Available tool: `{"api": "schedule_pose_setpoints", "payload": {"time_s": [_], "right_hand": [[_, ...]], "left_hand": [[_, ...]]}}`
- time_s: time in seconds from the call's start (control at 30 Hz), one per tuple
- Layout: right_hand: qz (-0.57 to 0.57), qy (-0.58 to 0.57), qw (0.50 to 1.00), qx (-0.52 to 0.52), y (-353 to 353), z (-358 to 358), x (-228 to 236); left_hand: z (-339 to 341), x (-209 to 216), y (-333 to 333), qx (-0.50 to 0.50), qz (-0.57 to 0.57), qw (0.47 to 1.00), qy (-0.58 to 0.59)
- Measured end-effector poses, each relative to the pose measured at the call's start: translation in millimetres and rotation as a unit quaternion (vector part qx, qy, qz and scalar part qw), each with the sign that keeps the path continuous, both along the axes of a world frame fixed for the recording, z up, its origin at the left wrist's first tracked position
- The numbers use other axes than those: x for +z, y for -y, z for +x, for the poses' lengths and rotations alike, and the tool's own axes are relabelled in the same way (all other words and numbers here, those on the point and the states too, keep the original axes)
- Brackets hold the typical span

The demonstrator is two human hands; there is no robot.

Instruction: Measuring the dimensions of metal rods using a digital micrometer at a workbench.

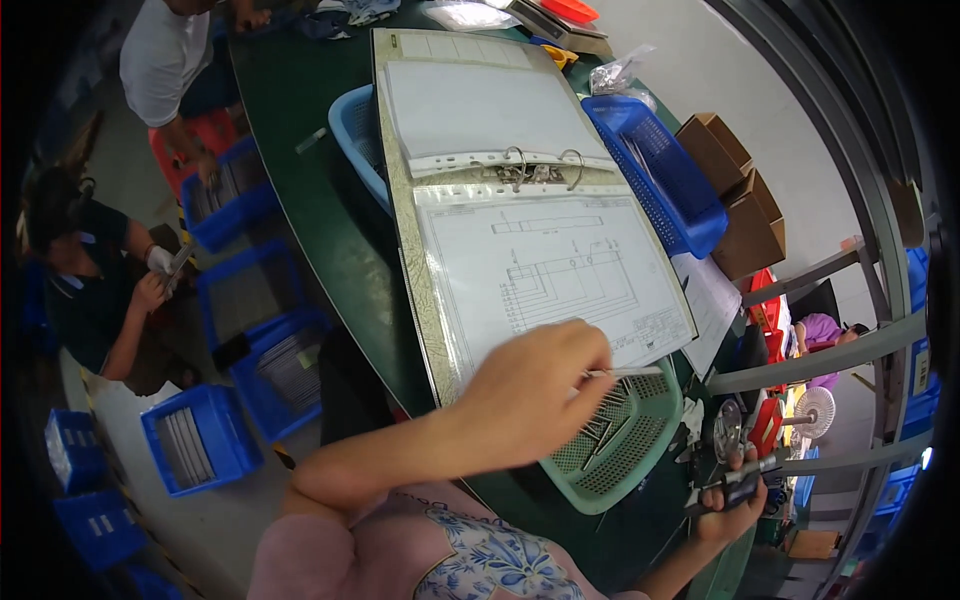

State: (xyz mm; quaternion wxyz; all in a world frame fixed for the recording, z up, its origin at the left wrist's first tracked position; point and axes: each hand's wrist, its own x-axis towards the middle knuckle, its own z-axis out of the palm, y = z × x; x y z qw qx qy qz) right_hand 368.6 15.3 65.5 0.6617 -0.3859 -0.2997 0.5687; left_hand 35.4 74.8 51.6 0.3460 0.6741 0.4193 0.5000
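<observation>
By the near edge of the bench (362, 275), I see left hand (530, 395) pinching metal pin (635, 372) over green basket (625, 480); right hand (730, 522) clasps digital caliper (742, 488). Loose pinch could drop it among similar pins (600, 437).

Table (360, 285): green | light-blue basket (357, 132), partly under open binder (520, 235) | green basket (622, 487) holding thin metal rods (599, 433) | dark-blue basket (690, 210) | small clear tube (311, 140), left side

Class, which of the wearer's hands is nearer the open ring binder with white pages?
Left: the left hand is partly over the binder; the right hand is farther away, beyond the green plastic basket.
</observation>
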Motion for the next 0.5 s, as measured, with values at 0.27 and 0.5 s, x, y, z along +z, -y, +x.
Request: {"api": "schedule_pose_setpoints", "payload": {"time_s": [0.27, 0.5], "right_hand": [[0.019, -0.064, 0.963, 0.262, -67, -86, -9], [-0.045, -0.141, 0.935, 0.323, -95, -105, -14]], "left_hand": [[3, -32, 2, -0.042, -0.061, 0.997, 0.016], [0, -44, 0, -0.062, -0.068, 0.996, 0.023]]}}
